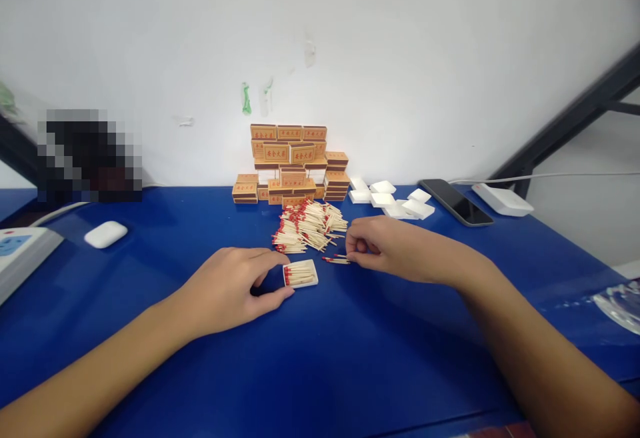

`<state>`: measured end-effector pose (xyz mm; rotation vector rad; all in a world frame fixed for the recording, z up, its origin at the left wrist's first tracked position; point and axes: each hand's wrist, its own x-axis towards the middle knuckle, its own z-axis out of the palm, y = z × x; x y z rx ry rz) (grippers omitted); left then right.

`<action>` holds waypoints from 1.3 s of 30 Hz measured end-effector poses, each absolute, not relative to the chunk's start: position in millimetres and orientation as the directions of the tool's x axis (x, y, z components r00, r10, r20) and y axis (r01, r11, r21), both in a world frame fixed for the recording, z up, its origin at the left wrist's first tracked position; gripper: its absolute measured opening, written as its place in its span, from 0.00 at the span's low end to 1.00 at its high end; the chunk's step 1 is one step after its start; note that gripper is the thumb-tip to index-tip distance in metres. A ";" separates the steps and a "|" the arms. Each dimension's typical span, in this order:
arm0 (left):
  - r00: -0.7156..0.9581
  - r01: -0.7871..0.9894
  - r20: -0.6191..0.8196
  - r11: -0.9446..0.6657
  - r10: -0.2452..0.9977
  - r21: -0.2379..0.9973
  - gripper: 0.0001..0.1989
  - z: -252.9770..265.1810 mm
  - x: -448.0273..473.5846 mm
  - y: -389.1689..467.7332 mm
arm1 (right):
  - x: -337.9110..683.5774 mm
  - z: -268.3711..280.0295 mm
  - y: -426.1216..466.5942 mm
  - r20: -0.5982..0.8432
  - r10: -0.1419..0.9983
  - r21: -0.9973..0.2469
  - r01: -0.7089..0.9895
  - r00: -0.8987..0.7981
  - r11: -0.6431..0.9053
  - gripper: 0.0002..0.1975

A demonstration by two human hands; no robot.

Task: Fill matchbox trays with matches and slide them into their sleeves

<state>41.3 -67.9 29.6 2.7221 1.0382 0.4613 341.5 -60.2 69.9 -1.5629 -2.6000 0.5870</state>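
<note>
A small white tray (314,283) lies flat on the blue counter (300,371), in front of the loose match pile, with a layer of matches (299,275) inside, their red heads toward the left. The left hand (225,289) has it by its left end, thumb and forefinger clamped on the near and far corners. To the right of the tray, the right hand (397,246) has its fingers pinched together on a few loose matchsticks (337,261), red heads also pointing left. Just beyond both hands is the heaped match pile (313,223), and close behind it rise stacked orange matchboxes (293,181), built up in tiers near the pale wall (400,58). Right of the stack lie several white trays (383,199), then a dark phone (456,202) and a white device (502,199). Toward the left are a rounded white case (106,234) and, at the edge, a power strip (30,258).
</note>
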 end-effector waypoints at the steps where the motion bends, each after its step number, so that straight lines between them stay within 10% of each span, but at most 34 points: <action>1: 0.706 0.615 0.217 -0.736 0.674 0.284 0.14 30.0 41.2 -68.2 | 341.6 71.3 -60.7 -0.161 0.860 -0.344 0.844 -0.485 0.411 0.04; 39: 0.703 0.620 0.218 -0.734 0.677 0.277 0.15 30.2 40.5 -67.9 | 339.2 63.6 -59.3 -0.100 0.844 -0.368 0.807 -0.528 0.461 0.05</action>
